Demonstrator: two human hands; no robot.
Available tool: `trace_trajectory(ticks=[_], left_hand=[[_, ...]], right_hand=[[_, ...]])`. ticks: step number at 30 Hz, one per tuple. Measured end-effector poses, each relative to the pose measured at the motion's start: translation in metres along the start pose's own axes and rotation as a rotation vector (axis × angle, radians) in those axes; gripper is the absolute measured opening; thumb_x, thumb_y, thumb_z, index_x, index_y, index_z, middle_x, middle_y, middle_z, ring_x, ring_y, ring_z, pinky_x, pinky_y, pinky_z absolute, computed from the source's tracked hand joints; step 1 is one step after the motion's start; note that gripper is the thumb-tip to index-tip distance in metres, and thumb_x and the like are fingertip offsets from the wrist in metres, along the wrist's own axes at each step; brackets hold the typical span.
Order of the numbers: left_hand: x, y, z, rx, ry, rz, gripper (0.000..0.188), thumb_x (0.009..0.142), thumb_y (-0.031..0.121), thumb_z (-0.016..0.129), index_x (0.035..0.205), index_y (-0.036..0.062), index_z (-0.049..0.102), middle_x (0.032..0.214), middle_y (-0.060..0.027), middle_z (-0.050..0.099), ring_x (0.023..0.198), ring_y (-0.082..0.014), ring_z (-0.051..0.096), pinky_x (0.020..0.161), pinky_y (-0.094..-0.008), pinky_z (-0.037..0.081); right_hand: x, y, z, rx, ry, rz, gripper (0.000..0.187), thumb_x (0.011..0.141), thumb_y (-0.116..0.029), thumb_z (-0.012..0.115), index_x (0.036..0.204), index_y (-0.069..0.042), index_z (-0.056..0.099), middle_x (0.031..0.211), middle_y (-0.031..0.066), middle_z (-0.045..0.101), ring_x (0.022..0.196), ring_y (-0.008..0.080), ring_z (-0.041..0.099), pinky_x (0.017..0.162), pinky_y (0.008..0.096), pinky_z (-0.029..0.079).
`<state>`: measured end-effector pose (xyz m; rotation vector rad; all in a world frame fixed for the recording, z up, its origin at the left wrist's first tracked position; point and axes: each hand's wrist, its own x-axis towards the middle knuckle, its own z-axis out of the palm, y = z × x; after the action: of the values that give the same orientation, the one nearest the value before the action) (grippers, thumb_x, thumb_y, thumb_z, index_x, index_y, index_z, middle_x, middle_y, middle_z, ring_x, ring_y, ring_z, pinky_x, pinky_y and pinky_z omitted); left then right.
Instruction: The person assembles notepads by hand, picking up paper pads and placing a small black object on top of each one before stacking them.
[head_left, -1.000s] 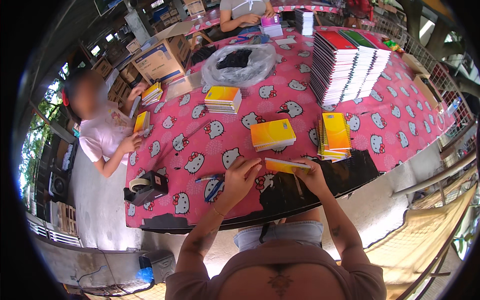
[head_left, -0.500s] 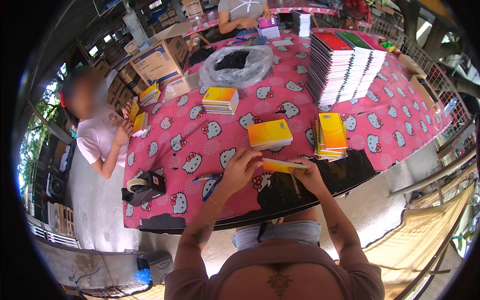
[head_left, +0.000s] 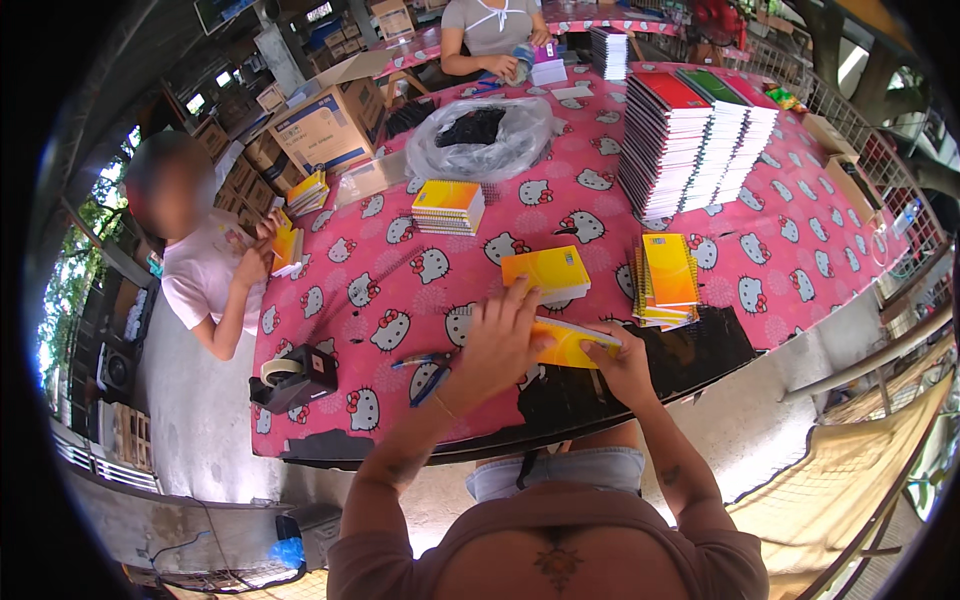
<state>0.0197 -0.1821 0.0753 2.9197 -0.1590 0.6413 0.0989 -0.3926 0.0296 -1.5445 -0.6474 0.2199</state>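
My right hand (head_left: 624,362) grips the right end of a small yellow-orange notebook (head_left: 568,348), thumb on top, above the table's near edge. My left hand (head_left: 503,338) has its fingers stretched out. Its fingertips reach the near left corner of a stack of yellow-orange notebooks or pads (head_left: 545,270), and its thumb lies by the held notebook's left end; whether it presses on either, I cannot tell. To the right of that stack lie several yellow spiral notebooks (head_left: 670,272). A blue-handled hand tool (head_left: 430,380), partly behind my left forearm, rests on the table.
A black tape dispenser (head_left: 298,376) stands at the table's left corner. Farther back are another spiral notebook stack (head_left: 447,205), a clear plastic bag of black items (head_left: 470,135), tall notebook stacks (head_left: 690,140) and a cardboard box (head_left: 330,125). Two co-workers handle notebooks at the left and far sides.
My left hand has moved up toward the stack, its fingers spreading out. The notebook in my right hand has tilted, showing more of its yellow cover. The far co-worker's hand has moved.
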Motion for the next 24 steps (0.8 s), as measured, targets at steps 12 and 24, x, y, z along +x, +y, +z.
trace_trajectory(ticks=[12,24], left_hand=[[-0.027,0.024,0.020,0.170,0.080,0.025,0.071,0.098,0.049,0.050,0.148,-0.0010,0.039,0.155,-0.0187,0.039,0.147,-0.0352,0.032,0.116,-0.0669,0.008],[0.005,0.031,-0.026,0.234,0.126,0.001,0.060,0.095,0.044,0.060,0.140,0.0044,0.053,0.143,-0.0154,0.055,0.140,-0.0296,0.046,0.117,-0.0653,0.013]], right_hand=[[-0.007,-0.011,-0.001,0.121,0.053,0.055,0.022,0.093,-0.003,0.069,0.114,0.003,0.067,0.101,0.0042,0.069,0.092,0.0076,0.061,0.083,0.0236,0.049],[-0.012,-0.025,-0.002,0.173,0.072,0.051,0.023,0.094,-0.003,0.068,0.116,0.003,0.065,0.102,0.0047,0.068,0.094,0.0080,0.061,0.084,0.0236,0.049]])
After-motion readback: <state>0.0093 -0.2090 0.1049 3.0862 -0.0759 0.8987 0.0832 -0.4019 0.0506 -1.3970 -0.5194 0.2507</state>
